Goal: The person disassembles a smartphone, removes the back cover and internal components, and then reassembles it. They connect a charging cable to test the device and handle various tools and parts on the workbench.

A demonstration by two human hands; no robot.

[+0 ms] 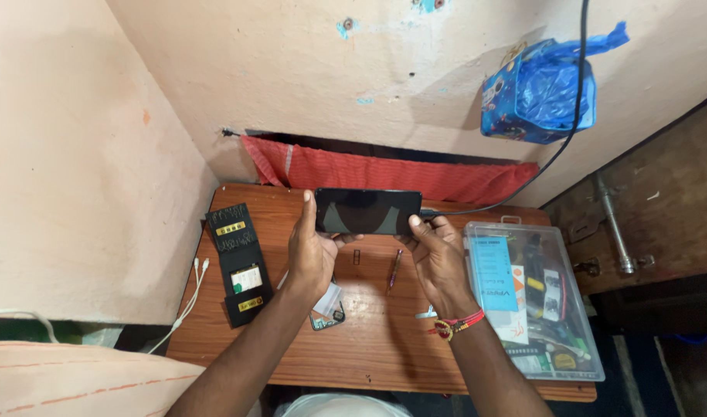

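— Two hands are gripping one thing, yes?

— Both are holding the black smartphone [367,211], dark screen facing up, above the far half of the wooden table [369,340]. The left hand [311,251] is closing around its left end, thumb lying along the near edge and a fingertip showing over the top corner. The right hand [438,259] is pinching the right end, fingers curled tight where the black cable [558,150] is meeting the phone.

— Is the cable plugged in?

— I cannot tell; the fingers are covering that spot. The cable is running right and up the wall, passing in front of a blue plastic bag [540,91] hanging there.

— What is lying under the hands?

— A clear phone case [328,313] is sitting just below the left wrist, partly hidden. A slim pen-like tool [394,270] is lying between the two hands on the wood. Red thread bands [455,324] are circling the right wrist.

— And further out?

— To the left, a black tool holder [239,262] is lying open near the table edge, with a white cable [187,301] trailing off the side. To the right, a clear plastic box [535,301] full of small parts and packets is resting by the right forearm. Behind the table, a red cloth [384,174] is hanging along the wall.
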